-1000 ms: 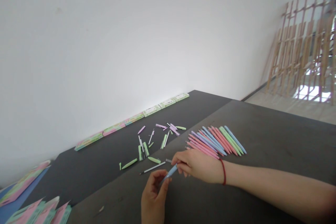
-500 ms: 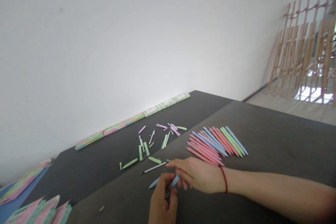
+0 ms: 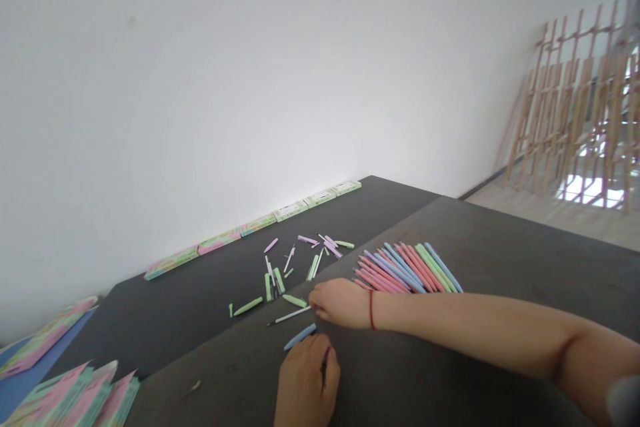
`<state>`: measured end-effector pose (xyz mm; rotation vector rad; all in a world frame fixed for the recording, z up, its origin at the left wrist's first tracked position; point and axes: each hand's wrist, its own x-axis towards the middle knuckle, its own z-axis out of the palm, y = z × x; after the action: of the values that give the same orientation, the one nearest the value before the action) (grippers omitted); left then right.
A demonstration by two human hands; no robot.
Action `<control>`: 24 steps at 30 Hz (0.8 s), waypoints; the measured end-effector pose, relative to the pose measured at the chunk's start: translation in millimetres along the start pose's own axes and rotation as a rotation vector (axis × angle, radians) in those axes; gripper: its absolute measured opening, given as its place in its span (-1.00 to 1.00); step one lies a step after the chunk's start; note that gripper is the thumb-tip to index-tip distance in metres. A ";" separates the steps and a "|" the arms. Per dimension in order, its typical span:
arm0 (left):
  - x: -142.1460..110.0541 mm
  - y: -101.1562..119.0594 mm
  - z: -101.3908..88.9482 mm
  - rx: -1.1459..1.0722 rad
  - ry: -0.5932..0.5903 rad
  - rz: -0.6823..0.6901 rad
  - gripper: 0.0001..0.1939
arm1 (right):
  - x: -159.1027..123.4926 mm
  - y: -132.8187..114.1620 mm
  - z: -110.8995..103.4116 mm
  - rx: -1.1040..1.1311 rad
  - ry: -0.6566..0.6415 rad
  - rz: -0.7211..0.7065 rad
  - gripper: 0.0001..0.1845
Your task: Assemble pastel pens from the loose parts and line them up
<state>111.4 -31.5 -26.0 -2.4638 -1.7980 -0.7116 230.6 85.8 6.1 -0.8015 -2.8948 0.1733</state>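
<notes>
My right hand (image 3: pixel 343 303) reaches across the table with its fingers bent down and together, at the near end of a white pen refill (image 3: pixel 290 316). Whatever lies under those fingertips is hidden. Closer to me, my left hand (image 3: pixel 307 377) is curled, back upwards, and its fingers hide what they hold. Just beyond its knuckles lies a blue pen barrel part (image 3: pixel 300 336). Green pen parts (image 3: pixel 295 301) and another green barrel (image 3: pixel 249 306) rest behind the refill.
A row of pink, blue, purple and green pens (image 3: pixel 400 267) lies beside my right forearm. Loose purple parts (image 3: pixel 332 247) are scattered farther back. Flat boxes (image 3: pixel 220 242) line the wall; colourful packs (image 3: pixel 80 400) sit at lower left. A wooden rack (image 3: pixel 575 107) stands right.
My right hand has moved left and away from my left hand, to the refill's end. My left hand has turned over, and the blue piece seen in it is now out of sight.
</notes>
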 end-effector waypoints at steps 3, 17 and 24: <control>1.3 -0.7 1.2 0.081 -0.036 -0.030 -0.76 | 19.9 -9.3 6.3 -0.065 -0.020 -0.041 -0.81; 4.4 -1.7 -1.9 0.101 0.072 -0.061 -0.88 | 30.8 -9.2 -8.4 0.096 -0.010 0.140 -0.79; 4.2 1.9 -5.4 -0.052 0.193 -0.027 -0.91 | -34.2 3.6 -11.8 0.618 -0.140 0.268 -0.77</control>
<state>112.3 -29.8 -19.2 -2.3131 -1.7663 -0.9728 263.3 72.1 13.9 -1.0606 -2.5761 1.1185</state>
